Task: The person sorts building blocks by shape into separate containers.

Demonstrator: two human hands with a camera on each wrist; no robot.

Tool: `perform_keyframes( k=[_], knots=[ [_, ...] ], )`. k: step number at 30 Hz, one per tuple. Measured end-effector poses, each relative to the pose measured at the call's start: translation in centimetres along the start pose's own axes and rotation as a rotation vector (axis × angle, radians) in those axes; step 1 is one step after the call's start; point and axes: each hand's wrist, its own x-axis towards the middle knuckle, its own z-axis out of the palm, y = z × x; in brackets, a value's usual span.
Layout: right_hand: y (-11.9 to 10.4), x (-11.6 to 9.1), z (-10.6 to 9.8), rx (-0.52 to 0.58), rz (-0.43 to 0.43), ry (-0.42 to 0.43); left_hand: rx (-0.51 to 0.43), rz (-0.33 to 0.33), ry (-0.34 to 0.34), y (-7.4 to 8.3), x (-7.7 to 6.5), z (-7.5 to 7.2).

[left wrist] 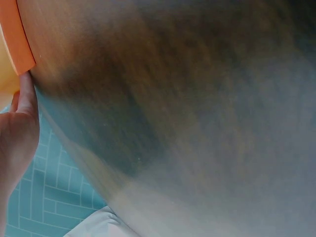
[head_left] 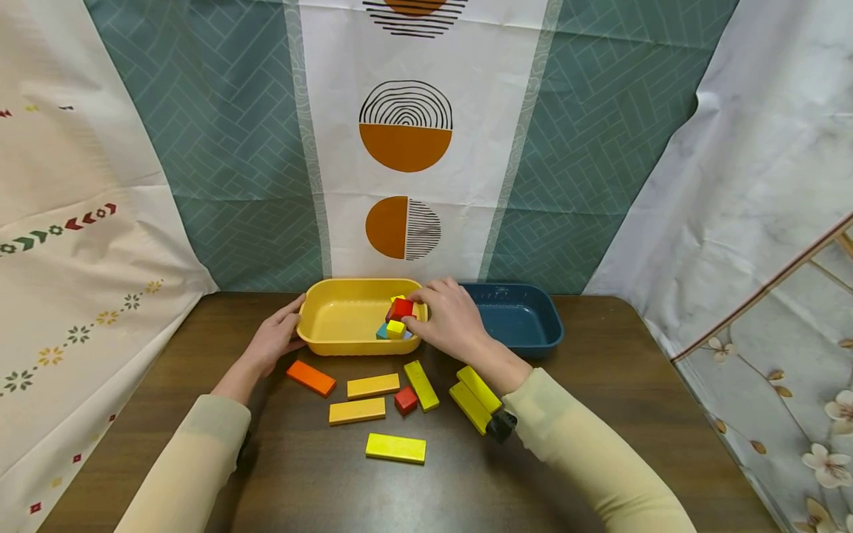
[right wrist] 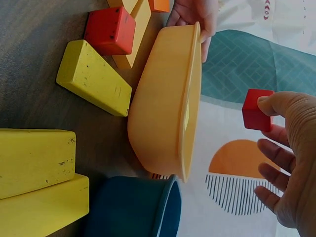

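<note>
My right hand [head_left: 449, 314] pinches a red cube [right wrist: 253, 109] between thumb and index finger, with the other fingers loosely bent in the right wrist view. The cube is over the right end of the yellow tub [head_left: 333, 346]. Inside that end lie several small blocks, including a yellow cube [head_left: 396, 329] and a blue block [head_left: 382, 332]. My left hand [head_left: 272, 337] rests against the tub's left end, its fingers stretched along the outside and at the rim. In the left wrist view, the left hand [left wrist: 19, 133] shows only in part, below an orange block [left wrist: 17, 39].
A dark blue tub [head_left: 526, 346] stands right of the yellow one. In front lie an orange block [head_left: 311, 378], two light-orange blocks [head_left: 373, 386], a red cube [head_left: 406, 400] and several yellow blocks [head_left: 396, 448]. Patterned cloth [head_left: 240, 148] hangs behind the table.
</note>
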Motion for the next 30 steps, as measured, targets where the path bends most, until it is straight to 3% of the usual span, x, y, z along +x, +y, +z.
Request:
perform_keyframes(
  k=[5, 15, 30],
  knots=[
    [0.1, 0.4, 0.2, -0.006, 0.009, -0.004, -0.003, -0.007, -0.001, 0.7, -0.4, 0.2],
    [-0.1, 1.3, 0.8, -0.029, 0.009, -0.035, 0.029, 0.020, 0.017, -2.0, 1.2, -0.6],
    [-0.9, 2.3, 1.5, -0.040, 0.014, -0.085, 0.038, 0.033, 0.016, -1.7, 1.0, -0.4]
  ],
)
